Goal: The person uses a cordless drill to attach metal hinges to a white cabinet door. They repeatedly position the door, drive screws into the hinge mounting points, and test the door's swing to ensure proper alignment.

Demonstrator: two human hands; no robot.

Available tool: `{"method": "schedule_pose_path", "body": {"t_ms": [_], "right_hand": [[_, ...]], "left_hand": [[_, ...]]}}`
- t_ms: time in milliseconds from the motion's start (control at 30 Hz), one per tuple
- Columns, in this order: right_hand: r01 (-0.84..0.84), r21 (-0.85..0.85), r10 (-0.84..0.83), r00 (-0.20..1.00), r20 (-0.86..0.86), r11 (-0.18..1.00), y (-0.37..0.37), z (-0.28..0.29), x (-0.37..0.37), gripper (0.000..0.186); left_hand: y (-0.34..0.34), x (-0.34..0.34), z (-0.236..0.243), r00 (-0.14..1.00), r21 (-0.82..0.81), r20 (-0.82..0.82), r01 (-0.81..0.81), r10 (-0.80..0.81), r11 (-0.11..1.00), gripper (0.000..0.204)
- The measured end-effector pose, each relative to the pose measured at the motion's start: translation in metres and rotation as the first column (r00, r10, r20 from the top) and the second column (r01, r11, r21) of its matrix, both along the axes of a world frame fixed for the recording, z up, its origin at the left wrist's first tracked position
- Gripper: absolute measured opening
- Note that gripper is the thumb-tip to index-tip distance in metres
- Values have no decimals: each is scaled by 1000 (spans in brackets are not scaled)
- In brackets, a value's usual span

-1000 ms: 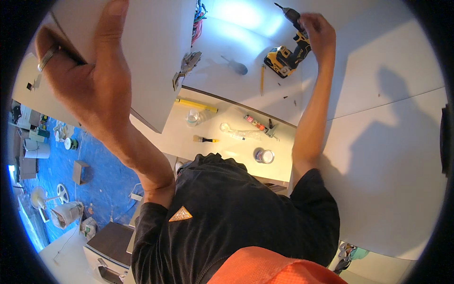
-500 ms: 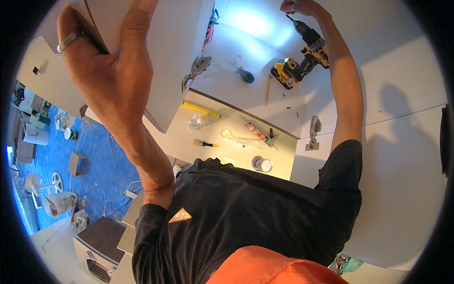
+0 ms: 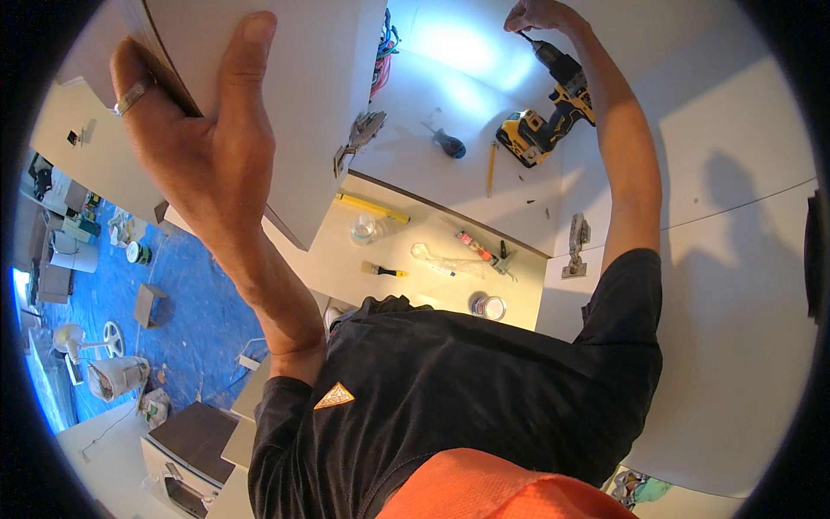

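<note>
Now, head view: you look down past your own forearms into an open white cabinet [image 3: 406, 143].
Left hand: your left hand [image 3: 203, 164] is clamped on the white panel [image 3: 298, 104], thumb flat along its face, fingers hooked round its dark edge (a ring shows on one).
Panel: it stands to your left, a metal hinge [image 3: 360, 137] at its side and a bundle of wires [image 3: 383, 54] just beyond.
Right hand: your right hand [image 3: 543, 16] is at the upper edge, fingers bent in beside the bit of the drill; you cannot tell from here whether they pinch anything.
Drill: the yellow-and-black drill [image 3: 560, 119] is on the cabinet floor, partly behind your right forearm.
Beside the drill: a screwdriver [image 3: 449, 144] and a yellow pencil [image 3: 491, 170] lie near its battery.
Lower surface: a yellow bar [image 3: 372, 208], a clear jar [image 3: 364, 229], a brush [image 3: 383, 270] and a tin [image 3: 488, 306].
Floor: a blue sheet [image 3: 203, 285] spreads at your left.
</note>
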State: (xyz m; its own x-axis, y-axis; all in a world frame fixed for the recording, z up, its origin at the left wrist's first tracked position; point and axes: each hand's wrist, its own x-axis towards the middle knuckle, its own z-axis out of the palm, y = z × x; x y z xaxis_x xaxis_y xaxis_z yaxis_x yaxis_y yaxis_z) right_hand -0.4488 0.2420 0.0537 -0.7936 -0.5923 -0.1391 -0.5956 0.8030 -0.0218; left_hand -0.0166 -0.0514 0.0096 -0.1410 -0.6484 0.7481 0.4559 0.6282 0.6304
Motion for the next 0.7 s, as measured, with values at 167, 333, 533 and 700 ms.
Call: {"method": "schedule_pose_path", "body": {"t_ms": [167,333,533,700], "right_hand": [[12,3,-12,1000,3,1000,0,-2,1,28],[27,5,-27,1000,5,1000,-3,-2,5,30],[61,2,-62,996,62,998,-4,3,10,41],[44,12,-43,999,-18,999,3,2,14,39]], "left_hand": [[1,2,1,998,4,15,56,-56,998,56],[3,4,3,997,-5,28,76,-76,997,56],[7,4,5,991,-28,-22,131,-131,991,53],[9,8,4,998,-44,38,59,-57,997,51]]}}
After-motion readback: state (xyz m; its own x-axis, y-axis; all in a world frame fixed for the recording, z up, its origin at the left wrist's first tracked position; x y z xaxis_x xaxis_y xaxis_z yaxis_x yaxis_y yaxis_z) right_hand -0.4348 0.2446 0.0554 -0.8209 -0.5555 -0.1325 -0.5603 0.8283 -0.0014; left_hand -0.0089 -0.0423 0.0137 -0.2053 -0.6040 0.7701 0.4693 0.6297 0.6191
